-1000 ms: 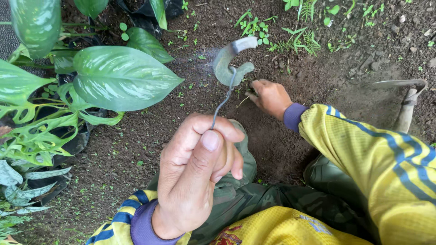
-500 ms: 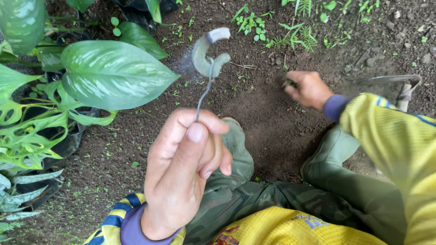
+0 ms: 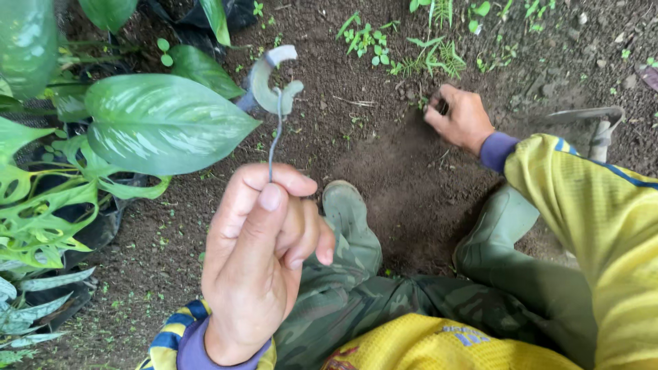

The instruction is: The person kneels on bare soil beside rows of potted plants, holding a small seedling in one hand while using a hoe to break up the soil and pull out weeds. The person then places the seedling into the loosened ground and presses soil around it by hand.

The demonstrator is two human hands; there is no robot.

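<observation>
My left hand (image 3: 264, 264) pinched the sickle (image 3: 274, 85), handle hidden in my fist, while my right hand (image 3: 460, 118), fingertips buried in soil (image 3: 384, 171), had reached farther out.

Tool handle (image 3: 271, 154) hidden in left fist (image 3: 257, 253); right fingertips (image 3: 439, 109) perhaps buried in soil (image 3: 384, 171).

single head view, steeply down, close over soil (image 3: 384, 164)

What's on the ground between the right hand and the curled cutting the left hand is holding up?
Head view: mostly bare dark soil lies between the right hand and the curled cutting held by the left hand, with only a thin twig.
</observation>
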